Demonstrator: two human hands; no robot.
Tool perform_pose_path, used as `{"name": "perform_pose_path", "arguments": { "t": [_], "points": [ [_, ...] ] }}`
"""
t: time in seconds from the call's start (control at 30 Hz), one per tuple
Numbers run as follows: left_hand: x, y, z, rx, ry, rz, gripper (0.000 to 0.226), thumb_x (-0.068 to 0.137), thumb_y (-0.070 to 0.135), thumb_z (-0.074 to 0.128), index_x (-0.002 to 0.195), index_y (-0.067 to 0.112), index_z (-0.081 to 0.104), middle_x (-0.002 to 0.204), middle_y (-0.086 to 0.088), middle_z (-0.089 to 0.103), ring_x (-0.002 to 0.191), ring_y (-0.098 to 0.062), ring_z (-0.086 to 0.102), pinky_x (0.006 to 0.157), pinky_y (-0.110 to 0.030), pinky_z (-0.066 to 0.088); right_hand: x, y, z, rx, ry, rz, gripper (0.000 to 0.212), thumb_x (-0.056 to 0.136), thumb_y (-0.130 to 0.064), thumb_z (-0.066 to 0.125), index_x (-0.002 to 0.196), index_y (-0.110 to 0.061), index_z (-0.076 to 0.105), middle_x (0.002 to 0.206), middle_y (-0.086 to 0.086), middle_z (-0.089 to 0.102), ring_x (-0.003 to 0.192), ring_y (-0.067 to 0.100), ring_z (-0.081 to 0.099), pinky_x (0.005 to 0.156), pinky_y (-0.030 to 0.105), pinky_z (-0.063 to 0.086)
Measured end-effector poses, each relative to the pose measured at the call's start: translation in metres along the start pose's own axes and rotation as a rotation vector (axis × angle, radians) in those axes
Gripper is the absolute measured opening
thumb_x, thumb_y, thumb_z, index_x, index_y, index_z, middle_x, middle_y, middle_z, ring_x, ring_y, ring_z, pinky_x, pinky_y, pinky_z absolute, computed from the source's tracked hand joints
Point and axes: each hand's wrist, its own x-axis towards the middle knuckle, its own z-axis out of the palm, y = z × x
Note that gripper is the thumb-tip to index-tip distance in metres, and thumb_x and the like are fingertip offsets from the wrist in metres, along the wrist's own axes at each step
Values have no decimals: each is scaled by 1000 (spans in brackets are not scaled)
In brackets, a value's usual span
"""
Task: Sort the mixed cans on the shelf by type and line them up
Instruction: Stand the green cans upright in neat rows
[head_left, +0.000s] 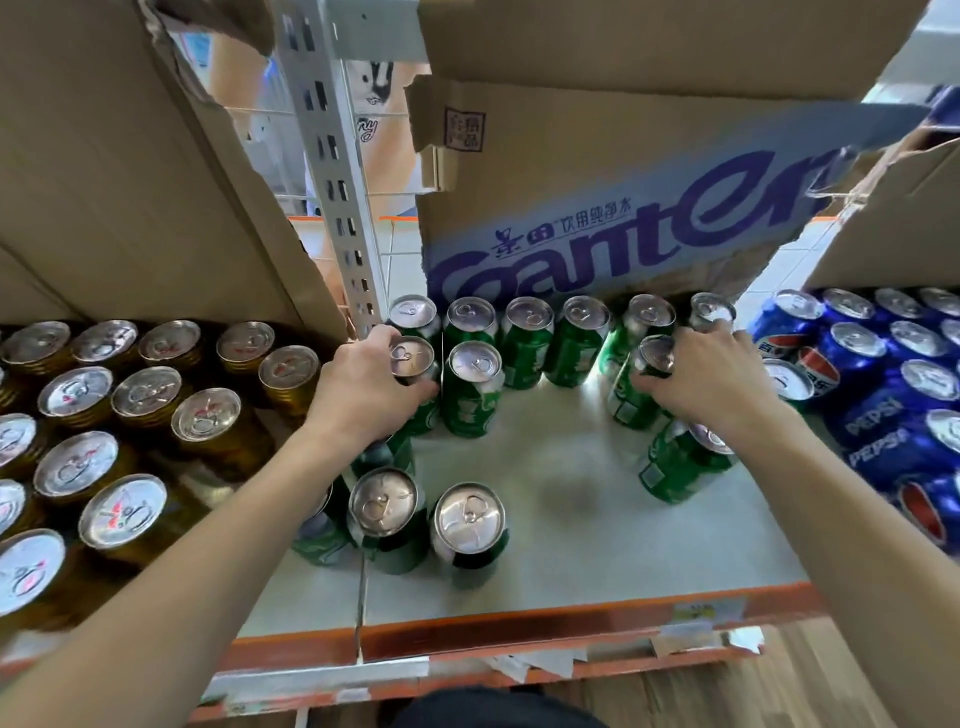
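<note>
Green cans stand on the white shelf (571, 519). Several form a back row (527, 343) against a cardboard box. My left hand (363, 384) grips a green can (413, 358) at the left end of the second row, next to another green can (472, 389). My right hand (711, 374) grips a green can (641, 384) on the right side, fingers curled round its top. One more green can (680, 462) stands just below that hand. Three green cans (426, 525) sit near the front, partly hidden by my left forearm.
Gold cans (119, 426) fill the shelf on the left. Blue Pepsi cans (883, 384) crowd the right. A printed cardboard box (597, 208) stands behind the green cans, and a grey upright post (337, 182) rises at back left. The orange shelf edge (519, 629) runs along the front.
</note>
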Motion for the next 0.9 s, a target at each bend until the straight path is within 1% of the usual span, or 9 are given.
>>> {"name": "perform_pose_path", "arguments": {
  "t": [0.07,0.17,0.27,0.4,0.47,0.53,0.63,0.8,0.9],
  "points": [
    [0,-1,-1,7,-4,-2,59,77,47,78,124,20,55,112,-11,68,105,-32,61,86,-36,47,4,-2,4,-31,0,-34,58,84,-51,63,110,0,58,122,28,52,118,43,41,97,45,37],
    [0,-2,-1,6,-5,-5,63,77,48,78,128,20,54,114,-11,67,107,-32,61,87,-37,47,5,-11,-5,19,34,-78,41,81,-46,65,78,-6,54,104,25,62,107,42,49,92,44,40],
    [0,-2,0,5,-5,-4,64,77,48,78,129,19,53,115,-11,67,108,-33,61,88,-37,47,-3,-22,-9,146,59,-89,45,80,-41,69,69,-1,50,83,22,61,79,36,51,72,37,40],
    [-2,-2,-2,3,-7,-3,65,78,47,78,131,19,52,117,-10,66,109,-31,60,88,-35,46,-12,-46,-2,354,12,-46,60,78,-57,70,61,-4,47,67,12,51,66,29,52,57,31,35],
    [-2,-2,-2,-4,-8,1,65,79,46,78,132,18,51,119,-10,66,110,-31,60,89,-35,46,-13,-65,5,416,15,-63,62,76,-65,67,68,-6,48,71,10,55,65,28,53,55,30,34],
    [-1,-2,-2,-6,-11,6,66,79,47,78,132,19,51,119,-10,66,111,-31,60,90,-36,46,-15,-84,9,443,32,-96,70,75,-69,65,93,-2,55,88,15,61,80,33,59,61,31,36],
    [1,-4,-1,-1,-10,5,65,78,48,78,130,19,51,117,-9,66,109,-31,60,88,-35,46,-18,-102,11,499,14,-116,79,80,-63,67,120,3,49,115,20,58,106,38,57,73,32,37],
    [1,-3,1,1,3,9,64,77,49,78,128,20,52,115,-8,67,108,-31,60,86,-34,45,-17,-78,9,537,-65,-221,59,86,-62,60,110,-8,56,105,9,62,92,23,55,74,31,40],
    [2,-3,0,-12,1,6,65,77,48,78,130,20,52,115,-8,67,108,-30,60,85,-33,44,-20,-41,3,452,-26,-270,51,87,-55,61,115,-13,64,112,6,65,98,23,60,84,35,48]
  ]
}}
